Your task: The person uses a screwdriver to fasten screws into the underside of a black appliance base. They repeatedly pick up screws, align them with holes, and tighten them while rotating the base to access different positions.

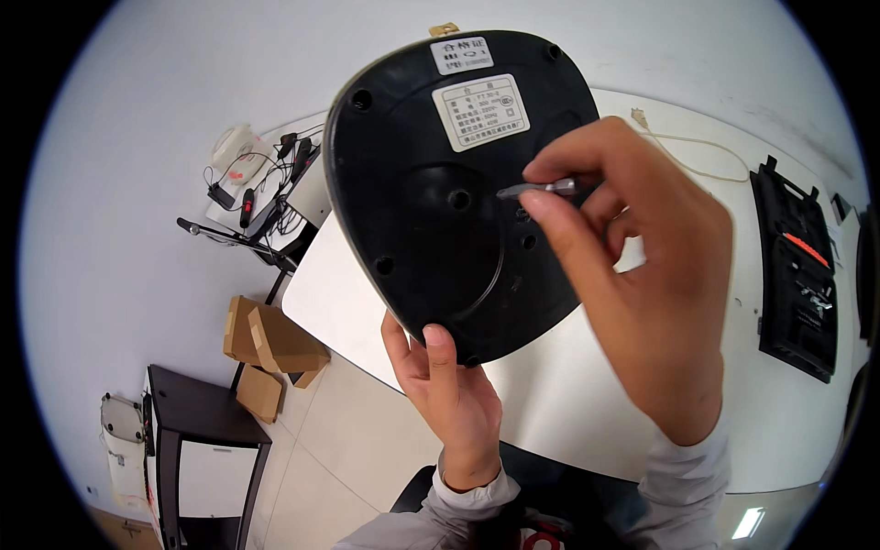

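The black underside of a fan base (412,220) is tilted up toward me, with round holes, a curved groove and two white labels. At its lower left edge my left hand (456,394) grips it, thumb on the black face and fingers behind. My right hand (660,247) pinches a small metal screwdriver bit (548,188) between thumb and forefinger. The bit's dark, narrow end points left, just right of the recessed central hole (459,199); I cannot tell whether it touches the plate. The other right fingers are curled.
A white table (587,403) spreads beneath and to the right. On it lie a pale cable with a plug (640,119) and an open black tool case (777,302). Tangled dark cables (275,197) sit at left. Cardboard boxes (284,339) and a dark cabinet (206,408) stand on the floor.
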The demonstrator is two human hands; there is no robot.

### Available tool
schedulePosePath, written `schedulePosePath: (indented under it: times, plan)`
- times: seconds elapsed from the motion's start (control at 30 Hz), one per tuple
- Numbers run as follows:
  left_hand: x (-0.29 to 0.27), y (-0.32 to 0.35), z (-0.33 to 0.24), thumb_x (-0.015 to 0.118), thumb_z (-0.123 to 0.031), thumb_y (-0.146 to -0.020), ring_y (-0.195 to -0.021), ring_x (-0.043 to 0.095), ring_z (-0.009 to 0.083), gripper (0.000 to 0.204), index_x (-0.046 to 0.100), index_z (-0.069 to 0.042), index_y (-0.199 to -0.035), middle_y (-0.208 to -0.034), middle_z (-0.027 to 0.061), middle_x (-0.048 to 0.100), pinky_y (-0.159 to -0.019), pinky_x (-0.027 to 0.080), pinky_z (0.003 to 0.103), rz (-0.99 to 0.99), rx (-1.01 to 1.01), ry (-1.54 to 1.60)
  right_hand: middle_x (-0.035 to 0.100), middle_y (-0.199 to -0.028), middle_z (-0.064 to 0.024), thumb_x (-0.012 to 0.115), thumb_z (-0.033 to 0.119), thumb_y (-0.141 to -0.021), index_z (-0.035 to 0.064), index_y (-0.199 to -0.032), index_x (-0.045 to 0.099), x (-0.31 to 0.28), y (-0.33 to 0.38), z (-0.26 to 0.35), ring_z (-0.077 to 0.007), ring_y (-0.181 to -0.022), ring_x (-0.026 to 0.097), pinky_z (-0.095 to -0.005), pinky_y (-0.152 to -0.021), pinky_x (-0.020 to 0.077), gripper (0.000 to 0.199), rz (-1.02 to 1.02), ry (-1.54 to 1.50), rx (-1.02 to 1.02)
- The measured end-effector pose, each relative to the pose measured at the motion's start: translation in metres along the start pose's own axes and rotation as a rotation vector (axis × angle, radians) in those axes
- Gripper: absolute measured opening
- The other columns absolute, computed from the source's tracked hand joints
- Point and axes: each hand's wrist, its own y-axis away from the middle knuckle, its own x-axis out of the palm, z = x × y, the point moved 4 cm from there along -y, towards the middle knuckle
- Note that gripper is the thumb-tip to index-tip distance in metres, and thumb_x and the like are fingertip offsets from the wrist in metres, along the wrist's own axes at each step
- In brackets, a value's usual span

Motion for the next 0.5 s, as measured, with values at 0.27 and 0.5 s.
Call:
schedulePosePath:
  times: [0.27, 0.5]
  plan:
    - [-0.004, -0.003, -0.007, 0.057, -0.021, -0.097, -0.113, 0.06, 0.0229, 0.047, 0.037, 0.0, -0.135, -0.122, 0.0135, 0.059, -0.096, 0.049, 0.036, -0.013, -0.016, 0.041, 0.07, -0.081, -0.0061, 0.074, -0.006, -0.073, 0.0025, -0.089, 0.07, 0.007, 0.005, 0.006, -0.0135, -0.067, 0.065, -0.0211, -0.053, 0.0456, 0.018, 0.0, -0.08, -0.086]
    - [-0.006, -0.001, -0.004, 0.058, -0.02, -0.096, -0.112, 0.06, 0.023, 0.049, 0.037, 0.0, -0.135, -0.123, 0.0142, 0.059, -0.096, 0.049, 0.036, -0.01, -0.013, 0.041, 0.067, -0.076, -0.009, 0.074, -0.006, -0.073, 0.0008, -0.088, 0.069, 0.015, 0.008, 0.009, -0.0168, -0.063, 0.065, -0.0223, -0.05, 0.0472, 0.018, -0.006, -0.04, -0.118]
